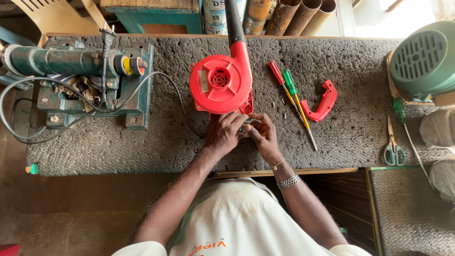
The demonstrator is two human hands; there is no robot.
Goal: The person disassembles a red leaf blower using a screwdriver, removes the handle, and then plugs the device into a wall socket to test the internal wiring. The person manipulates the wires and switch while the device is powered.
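A red electric blower (221, 80) with a black nozzle lies on the grey matted workbench (142, 147). My left hand (223, 133) and my right hand (262, 135) meet at the blower's near edge, where its handle end is open. The fingers of both hands pinch small parts there; what they hold is too small to make out. A loose red handle half (322, 102) lies to the right. Beside it lie a red-handled screwdriver (280, 80) and a green-handled screwdriver (296, 102), with a few small screws (278, 108) near them.
A green machine (80, 78) with a black cable and plug sits at the left. Green-handled scissors (392, 147) and another green screwdriver (402, 114) lie at the right, below a green motor housing (422, 59). Pipes and cans stand behind the bench.
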